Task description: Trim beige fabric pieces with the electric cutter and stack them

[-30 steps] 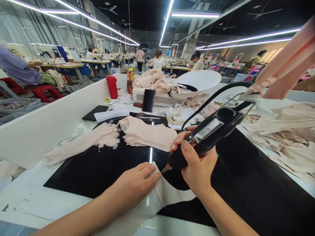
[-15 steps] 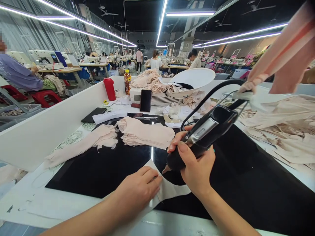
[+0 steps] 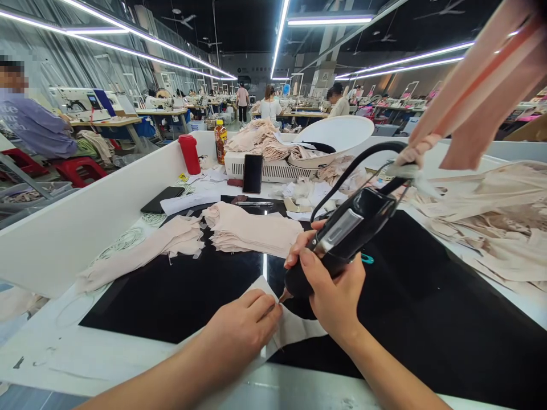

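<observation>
My right hand [image 3: 335,293] is wrapped round a black corded hand tool [image 3: 356,219] with a silver panel. The tool is tilted, and its pointed copper-coloured tip [image 3: 285,295] meets the edge of a pale cloth piece [image 3: 301,330] beside my left fingertips. With fingers bent and pressed together, my left hand [image 3: 245,322] holds that cloth down on the black glossy board [image 3: 410,319]. Peach fabric strips [image 3: 474,97] are knotted to the tool's upper end, where a thick black cable [image 3: 363,154] loops away. The cloth under my left palm is hidden.
Beyond my hands lie a stack of pale cut pieces [image 3: 254,230] and a smaller pile [image 3: 158,247]. A phone [image 3: 253,173] leans on a white vented box [image 3: 235,166]. More fabric [image 3: 504,210] is heaped at right. White side walls [image 3: 94,222] bound the table; a teal clip [image 3: 367,258] lies near the tool.
The tool and my right hand have shifted left, bringing the tip to the cloth beside my left fingers. The hanging strips swung left too. My left hand has barely moved.
</observation>
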`<state>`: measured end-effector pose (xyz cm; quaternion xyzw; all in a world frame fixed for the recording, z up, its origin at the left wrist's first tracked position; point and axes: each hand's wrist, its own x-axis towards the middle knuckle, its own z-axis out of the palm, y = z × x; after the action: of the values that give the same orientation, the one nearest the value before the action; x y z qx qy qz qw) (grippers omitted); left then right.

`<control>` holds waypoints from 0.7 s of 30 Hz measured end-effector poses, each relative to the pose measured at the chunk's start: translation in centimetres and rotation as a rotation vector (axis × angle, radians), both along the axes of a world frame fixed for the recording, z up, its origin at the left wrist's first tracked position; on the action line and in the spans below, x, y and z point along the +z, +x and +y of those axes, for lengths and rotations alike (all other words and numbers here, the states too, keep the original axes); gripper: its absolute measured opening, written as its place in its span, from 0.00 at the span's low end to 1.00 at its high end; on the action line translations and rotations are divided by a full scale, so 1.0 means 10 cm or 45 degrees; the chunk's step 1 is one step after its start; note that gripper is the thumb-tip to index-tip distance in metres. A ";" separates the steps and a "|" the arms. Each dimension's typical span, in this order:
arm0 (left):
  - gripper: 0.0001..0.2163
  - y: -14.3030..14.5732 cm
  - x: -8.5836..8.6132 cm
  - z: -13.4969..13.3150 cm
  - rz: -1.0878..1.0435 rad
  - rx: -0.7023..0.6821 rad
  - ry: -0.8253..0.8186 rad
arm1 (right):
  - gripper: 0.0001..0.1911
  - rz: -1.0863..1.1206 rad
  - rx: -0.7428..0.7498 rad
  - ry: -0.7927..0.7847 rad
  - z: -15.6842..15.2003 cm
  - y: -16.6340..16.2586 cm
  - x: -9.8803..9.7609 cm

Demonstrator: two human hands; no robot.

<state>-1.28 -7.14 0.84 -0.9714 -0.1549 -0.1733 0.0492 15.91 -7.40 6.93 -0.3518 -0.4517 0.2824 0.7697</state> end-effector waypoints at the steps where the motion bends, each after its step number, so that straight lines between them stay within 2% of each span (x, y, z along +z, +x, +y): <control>1: 0.11 0.00 0.00 0.00 0.002 -0.002 0.005 | 0.16 -0.013 -0.004 -0.005 0.00 0.00 0.00; 6: 0.08 -0.01 0.07 0.00 -0.020 -0.002 0.033 | 0.18 0.018 -0.022 -0.022 -0.07 0.11 0.05; 12: 0.09 0.01 0.14 -0.05 -0.087 -0.021 -0.122 | 0.19 0.032 -0.057 -0.044 -0.25 0.29 0.08; 18: 0.09 0.16 0.13 -0.13 -0.147 -0.035 -0.276 | 0.20 0.023 -0.096 -0.032 -0.38 0.36 0.04; 21: 0.09 0.21 0.11 -0.15 -0.160 -0.023 -0.274 | 0.21 0.018 -0.108 -0.039 -0.42 0.38 0.01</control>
<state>0.83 -8.66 1.94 -0.9596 -0.1665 -0.2166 -0.0667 19.73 -11.60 7.08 -0.3805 -0.4265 0.2588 0.7787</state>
